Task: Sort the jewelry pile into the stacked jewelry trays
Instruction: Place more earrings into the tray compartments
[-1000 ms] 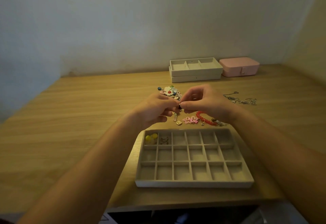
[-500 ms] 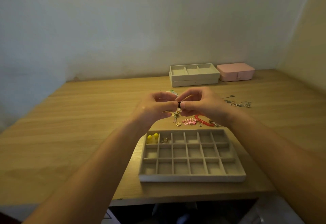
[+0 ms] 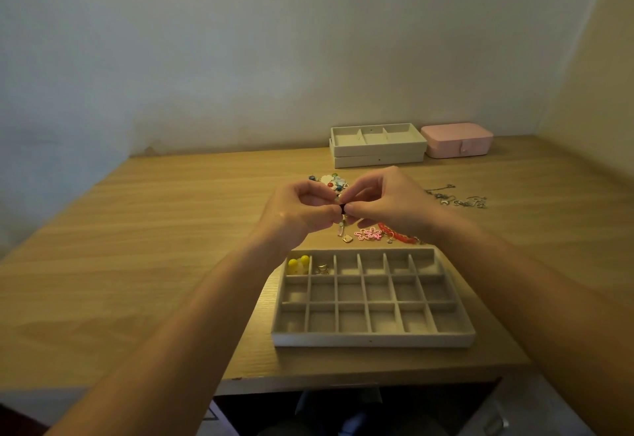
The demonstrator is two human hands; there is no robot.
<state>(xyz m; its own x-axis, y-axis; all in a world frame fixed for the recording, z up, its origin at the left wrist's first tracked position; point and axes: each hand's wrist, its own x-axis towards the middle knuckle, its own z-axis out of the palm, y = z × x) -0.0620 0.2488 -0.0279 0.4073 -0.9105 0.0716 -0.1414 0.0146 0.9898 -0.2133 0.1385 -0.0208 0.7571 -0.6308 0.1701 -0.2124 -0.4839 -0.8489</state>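
My left hand point(image 3: 300, 211) and my right hand point(image 3: 389, 200) meet above the table, both pinching one small dark jewelry piece point(image 3: 342, 208) with a charm dangling below it. Under them lies the jewelry pile: a flower cluster point(image 3: 332, 182), a pink flower piece point(image 3: 368, 234), a red bracelet point(image 3: 399, 235) and a gold charm point(image 3: 347, 238). A grey many-compartment tray point(image 3: 372, 339) sits near the front edge; yellow beads point(image 3: 297, 262) fill its far-left cell and a gold piece point(image 3: 322, 268) the cell beside it. Two stacked grey trays point(image 3: 377, 152) stand at the back.
A pink jewelry box point(image 3: 458, 140) stands right of the stacked trays. Silver chains point(image 3: 458, 197) lie on the wooden table point(image 3: 154, 247) to the right of my hands. Walls close the back and the right side. The table's front edge runs just below the compartment tray.
Both hands have lifted slightly while still pinching the same small piece together. The view has tilted, so the tray appears lower.
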